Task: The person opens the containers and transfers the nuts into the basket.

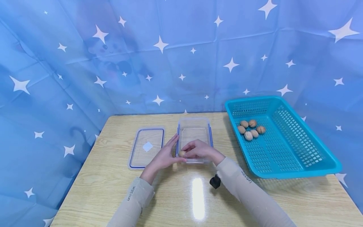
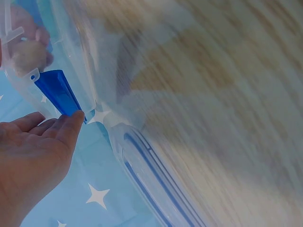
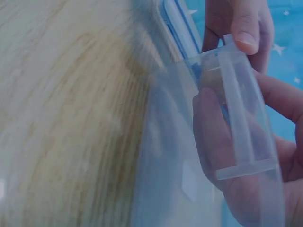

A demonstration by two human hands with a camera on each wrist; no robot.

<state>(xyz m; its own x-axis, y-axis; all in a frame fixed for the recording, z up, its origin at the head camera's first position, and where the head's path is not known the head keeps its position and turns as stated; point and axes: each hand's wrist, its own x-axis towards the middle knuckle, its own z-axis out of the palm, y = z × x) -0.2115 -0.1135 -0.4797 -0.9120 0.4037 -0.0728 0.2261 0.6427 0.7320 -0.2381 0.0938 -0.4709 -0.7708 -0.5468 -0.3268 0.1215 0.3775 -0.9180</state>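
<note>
A clear plastic box (image 1: 195,121) with blue side clips stands on the table. My right hand (image 1: 198,149) reaches over its front wall and pinches a walnut (image 1: 182,154) in the front left corner. Through the clear wall, the walnut (image 3: 212,78) shows at the right fingertips. My left hand (image 1: 164,156) steadies the box, its thumb at the front corner and its fairly straight fingers along the left side. In the left wrist view, those fingertips lie by a hanging blue clip (image 2: 59,92).
Left of the box lies its clear lid (image 1: 147,138) with a blue seal and a white label. At the right, a turquoise basket (image 1: 286,167) holds several walnuts (image 1: 248,136). A small black object (image 1: 215,182) is beside the right sleeve. A starry blue curtain (image 1: 187,63) hangs behind the table.
</note>
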